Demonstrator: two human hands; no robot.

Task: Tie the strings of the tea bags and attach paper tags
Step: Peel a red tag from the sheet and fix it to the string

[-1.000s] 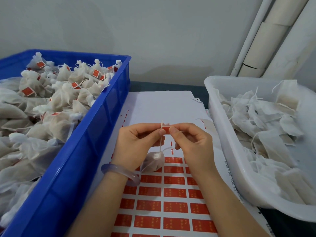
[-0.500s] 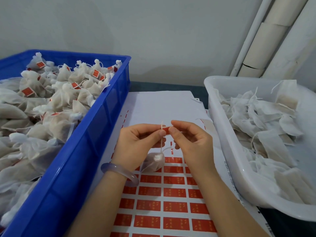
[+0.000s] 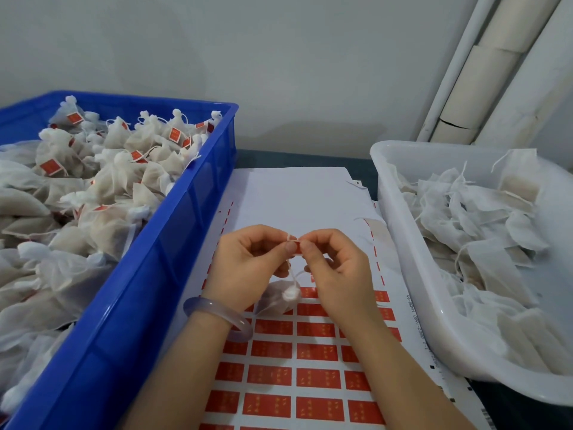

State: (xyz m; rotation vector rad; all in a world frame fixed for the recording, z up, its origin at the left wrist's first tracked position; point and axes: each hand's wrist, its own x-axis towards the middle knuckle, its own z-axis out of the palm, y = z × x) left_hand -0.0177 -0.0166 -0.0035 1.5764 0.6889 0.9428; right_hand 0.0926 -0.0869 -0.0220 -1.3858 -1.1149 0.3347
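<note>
Between a blue plastic crate point(image 3: 173, 243) of tagged bags and a white plastic tub point(image 3: 434, 148) of untagged ones lies a white sheet of red paper tags point(image 3: 294, 193). Above it, left hand point(image 3: 248, 268) and right hand point(image 3: 338, 274) both pinch one small red tag point(image 3: 296, 246) on a white string point(image 3: 293, 273); the gauzy white tea bag point(image 3: 279, 297) hangs below them

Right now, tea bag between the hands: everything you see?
The tea bag is a white mesh pouch, neck gathered into a puff, partly hidden by the left hand. Its white string runs up to a red paper tag pinched between that hand and the right hand. It hangs over the sticker sheet; contact unclear.
</note>
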